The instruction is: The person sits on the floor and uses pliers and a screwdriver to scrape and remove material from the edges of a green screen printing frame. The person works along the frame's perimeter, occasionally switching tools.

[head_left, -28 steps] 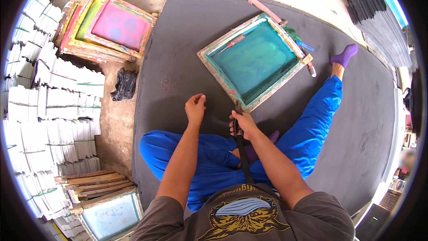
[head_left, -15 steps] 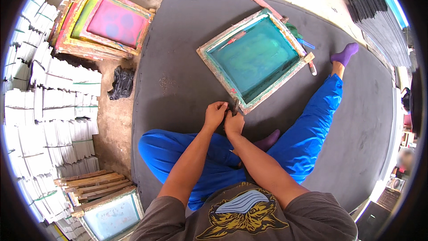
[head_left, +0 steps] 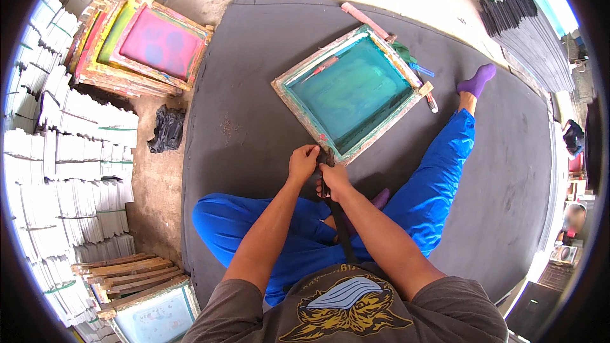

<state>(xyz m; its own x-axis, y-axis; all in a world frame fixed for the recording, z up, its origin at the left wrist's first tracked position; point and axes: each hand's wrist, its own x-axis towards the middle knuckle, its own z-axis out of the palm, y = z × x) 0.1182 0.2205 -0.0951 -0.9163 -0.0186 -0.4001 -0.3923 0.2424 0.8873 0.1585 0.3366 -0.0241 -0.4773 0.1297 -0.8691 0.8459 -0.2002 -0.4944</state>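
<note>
A dark, flexible strap (head_left: 345, 236) runs from my hands down to my lap. My left hand (head_left: 302, 165) is closed, its thumb and fingers pinching at the strap's upper end beside the near corner of a screen-printing frame (head_left: 380, 128). Just right of it, my right hand (head_left: 334, 181) wraps round a dark length of the strap. The frame has worn, paint-stained wooden edges and a teal mesh. A thin red-handled tool (head_left: 321, 68) lies along its upper left side. What sits between my fingertips is partly hidden.
Beyond the frame lie a pink bar (head_left: 365, 20), a green cloth (head_left: 401, 52) and a red-and-black tool (head_left: 432, 103). My outstretched leg (head_left: 445, 178) borders the right. Stacked colourful screens (head_left: 159, 44), a black plastic bag (head_left: 167, 128) and white paper bundles (head_left: 95, 111) stand left of the dark mat.
A long dark strap now shows between my hands and lap. My right hand has turned and grips it lower. The view has shifted slightly.
</note>
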